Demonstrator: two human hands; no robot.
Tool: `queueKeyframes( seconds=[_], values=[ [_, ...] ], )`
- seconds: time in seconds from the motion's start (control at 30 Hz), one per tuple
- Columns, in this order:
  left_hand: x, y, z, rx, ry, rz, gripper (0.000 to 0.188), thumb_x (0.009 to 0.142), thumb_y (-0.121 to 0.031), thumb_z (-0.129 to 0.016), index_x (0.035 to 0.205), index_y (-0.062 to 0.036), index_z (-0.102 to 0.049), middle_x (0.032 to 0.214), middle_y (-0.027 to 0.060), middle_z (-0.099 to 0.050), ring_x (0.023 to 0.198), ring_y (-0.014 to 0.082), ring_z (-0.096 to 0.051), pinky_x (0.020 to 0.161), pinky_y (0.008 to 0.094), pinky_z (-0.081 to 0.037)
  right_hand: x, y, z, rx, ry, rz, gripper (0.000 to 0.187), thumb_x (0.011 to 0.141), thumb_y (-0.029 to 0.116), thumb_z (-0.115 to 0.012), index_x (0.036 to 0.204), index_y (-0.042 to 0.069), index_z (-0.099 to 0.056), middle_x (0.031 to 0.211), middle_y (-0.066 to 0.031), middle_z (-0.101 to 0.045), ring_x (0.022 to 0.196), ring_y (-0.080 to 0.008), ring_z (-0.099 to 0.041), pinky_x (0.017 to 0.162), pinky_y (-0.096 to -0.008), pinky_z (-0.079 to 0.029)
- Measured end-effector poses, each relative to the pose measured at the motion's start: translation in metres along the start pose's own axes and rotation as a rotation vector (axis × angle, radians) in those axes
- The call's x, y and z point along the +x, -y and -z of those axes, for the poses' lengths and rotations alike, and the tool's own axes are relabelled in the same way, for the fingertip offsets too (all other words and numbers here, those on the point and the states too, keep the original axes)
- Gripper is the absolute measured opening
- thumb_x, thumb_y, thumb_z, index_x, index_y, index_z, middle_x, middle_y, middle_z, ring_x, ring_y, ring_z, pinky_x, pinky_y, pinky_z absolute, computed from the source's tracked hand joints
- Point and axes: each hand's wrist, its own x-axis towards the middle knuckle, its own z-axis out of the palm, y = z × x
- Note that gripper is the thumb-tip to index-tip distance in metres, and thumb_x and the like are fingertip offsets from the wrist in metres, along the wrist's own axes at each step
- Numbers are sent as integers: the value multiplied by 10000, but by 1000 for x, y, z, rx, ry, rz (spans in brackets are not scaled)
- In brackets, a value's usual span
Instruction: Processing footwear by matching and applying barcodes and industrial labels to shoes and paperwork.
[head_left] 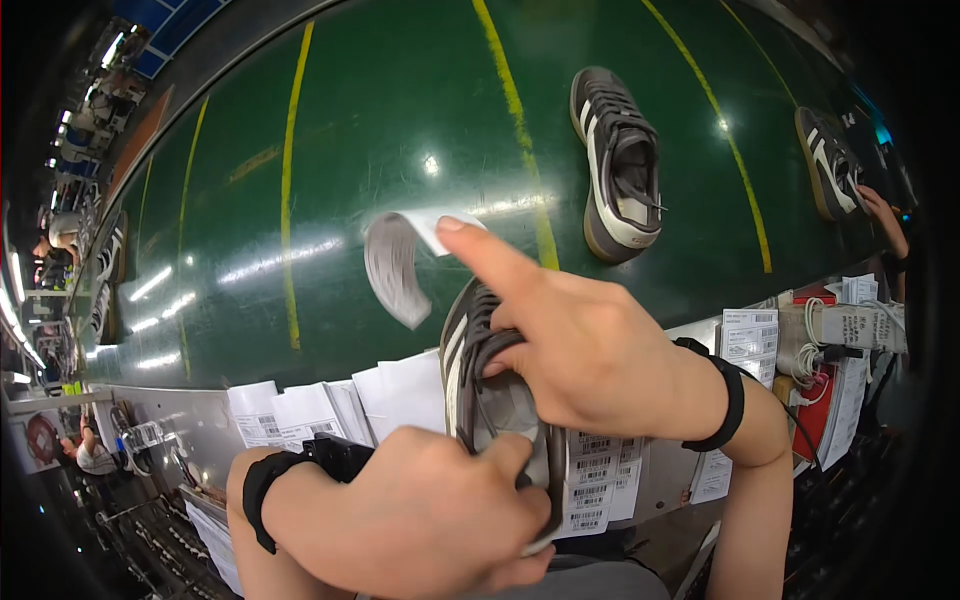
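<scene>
A dark grey sneaker with white stripes is held at the near edge of the green table, its toe pointing away from me. My left hand is closed on the heel end, with fingers in the shoe's opening. My right hand grips the sneaker around the laces and tongue, the thumb at the opening. Its index finger stretches out and touches a curled white paper strip. How the strip stays on the fingertip I cannot tell. Both hands cover much of the shoe.
On the green table with yellow lines lies another sneaker. Farther right, another person's hand touches a sneaker. More shoes lie far left. Barcode label sheets hang along the near edge.
</scene>
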Motion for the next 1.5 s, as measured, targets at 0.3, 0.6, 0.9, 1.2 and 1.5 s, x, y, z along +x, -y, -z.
queueKeyframes(
  seconds=[0.3, 0.6, 0.9, 1.2, 1.5],
  values=[
    [0, -6, 3, 63, 21, 58, 414, 633, -490, -772, 542, -153, -550, 1003, 68, -687, 350, 119, -479, 356, 258, -352, 15, -20, 0, 726, 30, -576, 702, 795, -82, -618, 1426, 24, -329, 637, -43, -624, 590, -46, -518, 566, -218, -411],
    [19, -14, -39, 350, -268, 240, 376, 616, -447, -787, 593, -126, -593, 970, 77, -677, 386, 125, -512, 373, 282, -382, 1, -12, 16, 417, -298, -261, 736, 832, 89, -734, 1457, 54, -348, 1012, -115, -655, 965, -127, -597, 804, -286, -488],
    [82, 63, -94, 411, -386, 246, 852, 677, -187, -748, 1386, 100, -372, 1398, 373, -373, 1257, 490, -430, 970, 495, -430, -45, -7, 66, 670, -689, -382, 339, 1046, 286, -472, 1100, -21, -605, 1015, -39, -644, 934, -84, -567, 885, -245, -435],
    [-11, -20, -92, 161, -4, -107, 793, 748, -348, -760, 1390, -3, -451, 1455, 431, -229, 1212, 574, -443, 915, 543, -480, -43, -181, 54, 366, -993, -470, 308, 851, 187, -761, 1028, 30, -564, 841, -34, -618, 724, -116, -580, 679, -301, -507],
    [-85, -59, -129, -404, -7, -82, 528, 796, -223, -669, 1270, -24, -547, 1295, 289, -537, 1084, 413, -590, 934, 439, -485, -56, -146, 50, -182, -899, -963, 830, 760, 382, -797, 1396, 38, -390, 1238, -256, -476, 1183, -398, -426, 1031, -477, -344]
  ],
)
